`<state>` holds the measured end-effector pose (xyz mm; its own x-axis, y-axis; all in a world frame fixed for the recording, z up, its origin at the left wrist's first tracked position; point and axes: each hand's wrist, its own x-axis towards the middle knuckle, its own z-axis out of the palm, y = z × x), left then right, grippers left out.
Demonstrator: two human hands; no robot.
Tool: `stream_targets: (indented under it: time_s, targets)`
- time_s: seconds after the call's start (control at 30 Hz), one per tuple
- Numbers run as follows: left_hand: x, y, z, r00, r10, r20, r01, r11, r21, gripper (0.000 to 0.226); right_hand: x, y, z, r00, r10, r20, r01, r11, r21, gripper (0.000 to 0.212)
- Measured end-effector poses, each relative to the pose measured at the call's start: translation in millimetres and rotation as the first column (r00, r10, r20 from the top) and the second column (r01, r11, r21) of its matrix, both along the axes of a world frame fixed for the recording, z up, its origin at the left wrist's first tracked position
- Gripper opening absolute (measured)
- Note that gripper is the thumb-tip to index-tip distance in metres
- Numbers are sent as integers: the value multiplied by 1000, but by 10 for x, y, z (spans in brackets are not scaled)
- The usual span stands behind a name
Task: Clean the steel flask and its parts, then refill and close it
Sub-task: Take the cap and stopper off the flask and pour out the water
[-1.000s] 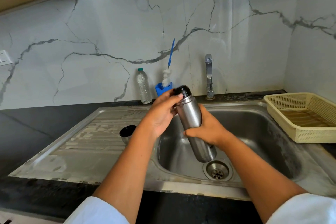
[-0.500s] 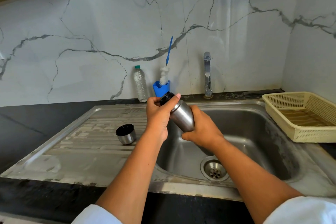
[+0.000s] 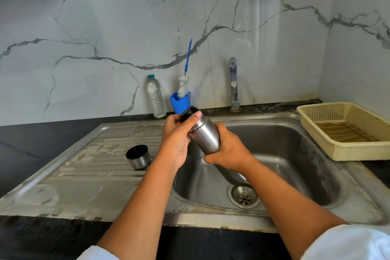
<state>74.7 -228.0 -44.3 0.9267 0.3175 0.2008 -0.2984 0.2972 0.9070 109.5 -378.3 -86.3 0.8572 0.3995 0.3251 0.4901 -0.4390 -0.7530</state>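
The steel flask (image 3: pixel 207 137) is held tilted over the sink basin (image 3: pixel 295 154), its top leaning to the left. My right hand (image 3: pixel 229 150) wraps around the flask's body. My left hand (image 3: pixel 179 133) grips the black stopper (image 3: pixel 187 113) at its mouth, thumb across the neck. The flask's steel cup lid (image 3: pixel 138 156) stands mouth-up on the drainboard (image 3: pixel 84 175), left of my hands. The flask's lower end is hidden behind my right hand and wrist.
A tap (image 3: pixel 233 82) stands behind the basin. A plastic water bottle (image 3: pixel 155 96) and a blue holder (image 3: pixel 180 102) with a bottle brush (image 3: pixel 184 85) are at the wall. A cream plastic basket (image 3: pixel 348 131) sits right of the sink. The drain (image 3: pixel 244 196) lies below my right wrist.
The flask has tipped from nearly upright to leaning left, and both hands have risen slightly. My left hand stays on the black stopper, now wrapped further around it.
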Motion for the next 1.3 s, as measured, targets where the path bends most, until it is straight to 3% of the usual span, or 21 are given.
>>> stream_targets:
  time_s: [0.07,0.13,0.3,0.4,0.6,0.7,0.83,0.97,1.3]
  targets:
    - [17,-25,5,998,58,-19,-58,998,-11,64,-12,25,15,999,-3,52,5,999,-44,86]
    - [29,-26,12,999,38,-28,-38,999,-5,69,-12,34,22,997,-3,79,8,998,-58,85]
    - [12,11,3,989,-146,36,146,989,21,36,7,-2,-3,1000,2,-17,-1,1000,18,83]
    - [28,61,-16,978,-193,75,192,981,28,38,18,-30,-6,998,12,-65,-8,998,64,85]
    - [52,46,-59,999,-13,31,15,999,-40,53,5,6,-4,999,-13,38,14,999,-38,83]
    - [22,8,-25,1000,0,20,2,997,-76,57,11,19,-11,994,-23,110,35,994,-104,84]
    - [7,23,-13,997,-79,20,79,997,-26,56,7,13,-24,998,-10,64,15,997,-73,81]
    - [23,52,-37,982,-174,75,173,985,11,35,33,-21,-22,1000,-19,-20,20,1000,16,84]
    - [21,95,-69,996,34,78,-35,999,14,51,15,3,-11,1000,-29,5,29,998,-62,85]
